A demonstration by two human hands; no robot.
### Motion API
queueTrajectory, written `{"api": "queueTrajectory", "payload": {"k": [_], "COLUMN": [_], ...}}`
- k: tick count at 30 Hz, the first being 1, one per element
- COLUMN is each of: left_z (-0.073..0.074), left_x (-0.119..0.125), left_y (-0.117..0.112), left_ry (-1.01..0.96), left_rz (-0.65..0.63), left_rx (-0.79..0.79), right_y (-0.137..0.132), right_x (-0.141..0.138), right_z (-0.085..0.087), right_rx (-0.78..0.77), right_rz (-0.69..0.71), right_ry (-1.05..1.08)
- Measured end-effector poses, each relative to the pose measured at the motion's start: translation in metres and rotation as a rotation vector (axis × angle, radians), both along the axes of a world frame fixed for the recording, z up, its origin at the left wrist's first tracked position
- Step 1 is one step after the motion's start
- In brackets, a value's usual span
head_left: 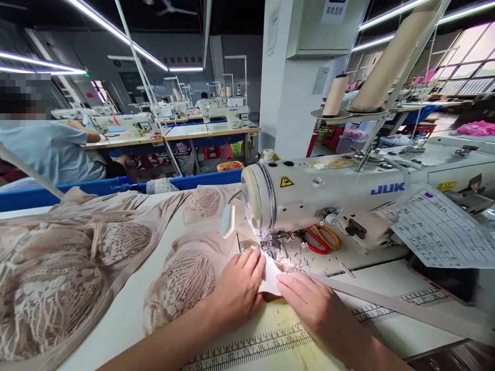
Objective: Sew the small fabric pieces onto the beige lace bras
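Observation:
My left hand [236, 288] lies flat on the table, fingers stretched toward the needle of the white sewing machine [348, 193], pressing down a small white fabric piece [270, 276]. My right hand [309, 301] rests beside it, fingers flat on the same white piece and on a beige strap [390, 304] that runs off to the right. Just left of my left hand lies a beige lace garment cup [180, 286]. The needle area [266, 238] is right in front of my fingertips.
A heap of beige lace garments [58, 268] covers the left of the table. Orange-handled scissors [323, 238] lie under the machine arm. A printed sheet [436, 226] hangs on the machine. Thread cones [335, 95] stand behind. A person in a light blue shirt [46, 152] sits far left.

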State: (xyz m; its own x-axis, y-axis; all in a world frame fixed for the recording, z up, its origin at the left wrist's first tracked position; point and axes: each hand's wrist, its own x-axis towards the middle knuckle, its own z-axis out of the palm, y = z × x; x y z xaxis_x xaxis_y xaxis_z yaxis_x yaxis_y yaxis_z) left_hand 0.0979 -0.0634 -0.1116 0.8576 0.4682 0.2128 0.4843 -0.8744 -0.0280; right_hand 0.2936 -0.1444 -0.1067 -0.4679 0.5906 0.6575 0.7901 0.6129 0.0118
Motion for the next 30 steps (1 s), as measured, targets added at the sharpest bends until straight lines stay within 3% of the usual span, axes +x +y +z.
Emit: {"api": "queueTrajectory", "payload": {"k": [11,18,22,25,30], "left_z": [-0.005,-0.005,-0.001,0.005,0.008], "left_x": [0.003,0.003,0.001,-0.002,-0.004], "left_y": [0.003,0.006,0.014,0.020,0.022], "left_ry": [-0.059,-0.022,-0.035,-0.133,-0.256], "left_rz": [0.011,0.012,-0.001,-0.067,-0.297], "left_rx": [0.010,0.019,0.031,0.011,0.068], "right_y": [0.001,0.002,0.004,0.007,0.014], "right_x": [0.000,-0.003,-0.004,-0.006,-0.015], "right_z": [-0.010,-0.007,-0.006,-0.006,-0.008], "right_rx": [-0.033,0.001,-0.023,0.041,0.155], "right_rz": [-0.056,-0.063,-0.091,-0.141,-0.203], "right_ry": [0.022,0.022,-0.078,-0.160,-0.216]}}
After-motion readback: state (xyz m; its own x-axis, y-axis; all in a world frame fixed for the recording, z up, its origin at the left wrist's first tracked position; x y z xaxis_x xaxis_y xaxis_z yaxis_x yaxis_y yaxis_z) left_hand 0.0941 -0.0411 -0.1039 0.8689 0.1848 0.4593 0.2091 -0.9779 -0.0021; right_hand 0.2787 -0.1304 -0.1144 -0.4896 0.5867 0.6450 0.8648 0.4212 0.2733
